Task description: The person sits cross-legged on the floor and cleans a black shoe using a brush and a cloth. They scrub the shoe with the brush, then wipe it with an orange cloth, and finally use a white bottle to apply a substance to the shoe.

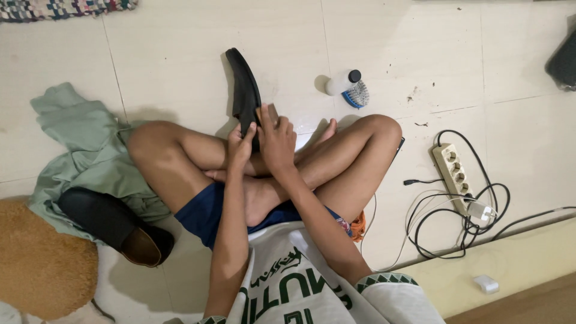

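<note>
Person seated cross-legged on tile floor (pixel 180 54), head view looking down. Left hand (pixel 241 146) grips the black shoe (pixel 245 90) at its near end, fingers wrapped and clamped on it; shoe stands on edge, sole to the left, running from the hands toward 12 o'clock, far end resting on or just above the tiles, cannot tell which. Right hand (pixel 276 141) touches the left at 3 o'clock of it, fingers closed round a small brown block (pixel 271 113), likely a brush, pressed against the shoe's side. Second black shoe (pixel 117 227) with tan lining lies at 8 o'clock of the hands, on a green cloth (pixel 84 144), just beside the left knee. Small bottle (pixel 341 81) with dark cap lies on its side at 1 o'clock of the hands, a blue brush (pixel 357 96) touching it. Power strip (pixel 453 174) with tangled black cables at 3 o'clock, well apart from the hands. Brown furry mat (pixel 42 264) at 8 o'clock, near frame edge. White charger (pixel 485 283) on a pale mat at 4 o'clock
</note>
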